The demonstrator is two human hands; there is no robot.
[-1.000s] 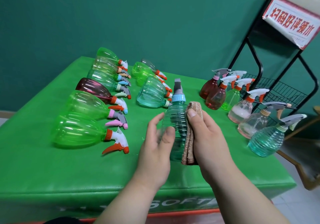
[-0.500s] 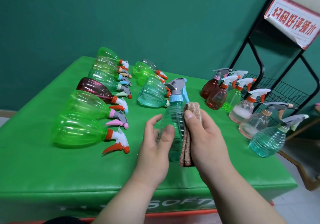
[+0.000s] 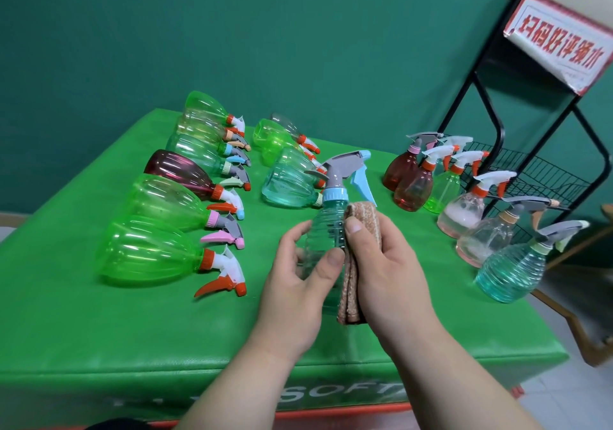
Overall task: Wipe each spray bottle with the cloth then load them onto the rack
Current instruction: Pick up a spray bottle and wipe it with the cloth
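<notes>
A clear teal ribbed spray bottle [image 3: 326,230] with a grey head and light blue trigger stands upright above the green padded table [image 3: 99,323]. My left hand [image 3: 295,287] grips its body from the left. My right hand [image 3: 388,270] holds a folded brown cloth [image 3: 353,283] against the bottle's right side, thumb on the ribs. Several spray bottles lie on their sides at the left [image 3: 149,250] and centre [image 3: 288,185]. Several more stand upright at the right [image 3: 413,185]. The black wire rack [image 3: 544,177] stands beyond the table's right edge.
A red and white sign [image 3: 560,38] tops the rack. A teal ribbed bottle [image 3: 512,270] stands close to the table's right edge. A wooden frame [image 3: 583,330] sits on the floor at the right. The green wall is behind.
The bottle has turned in my hands: its spray head swung round so the blue trigger now points right. The cloth stays pressed against its side.
</notes>
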